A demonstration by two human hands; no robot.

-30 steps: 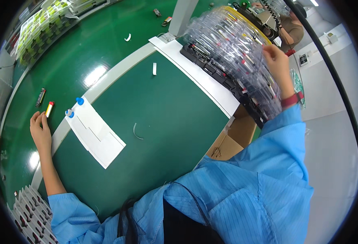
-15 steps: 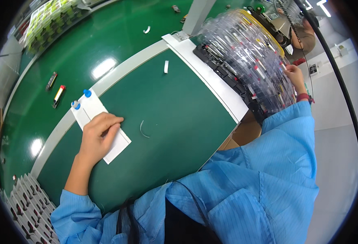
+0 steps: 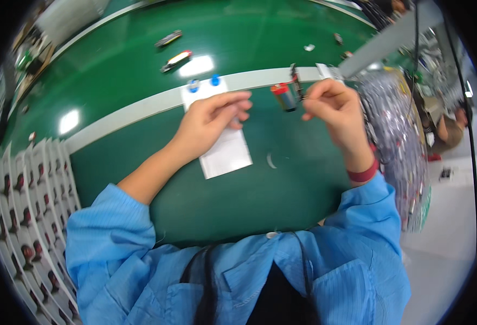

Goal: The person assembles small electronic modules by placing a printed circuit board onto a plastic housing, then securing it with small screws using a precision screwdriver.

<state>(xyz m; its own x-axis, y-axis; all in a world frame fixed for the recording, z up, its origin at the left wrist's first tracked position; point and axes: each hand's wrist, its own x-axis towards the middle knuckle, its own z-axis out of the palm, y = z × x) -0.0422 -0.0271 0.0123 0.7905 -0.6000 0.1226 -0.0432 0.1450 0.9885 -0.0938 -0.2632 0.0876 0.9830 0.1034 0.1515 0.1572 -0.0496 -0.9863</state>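
Over the white board (image 3: pixel 226 157) on the green mat, my left hand (image 3: pixel 208 122) hovers with loosely curled fingers apart and nothing visible in them. Two blue knobs, one of them a blue knob (image 3: pixel 215 80) at the right, stand at the board's far end. My right hand (image 3: pixel 333 108) is raised to the right of the board, thumb and forefinger pinched. At its fingertips is a small cylindrical battery (image 3: pixel 285 98) with a red end and a thin dark strip (image 3: pixel 295 78) beside it; blur hides how they join. A curved clear sliver (image 3: pixel 271 161) lies on the mat.
Clear plastic trays of small parts (image 3: pixel 393 119) are stacked at the right. White racks with dark pieces (image 3: pixel 24 184) stand at the left. Beyond the pale ledge (image 3: pixel 124 116), small devices, including a red-and-white one (image 3: pixel 176 60), lie on the green surface. Another person (image 3: pixel 451 130) is at the far right.
My right hand has come from the plastic trays to above the mat, bringing the battery. My left hand has lifted off the white board. The whole view has turned.
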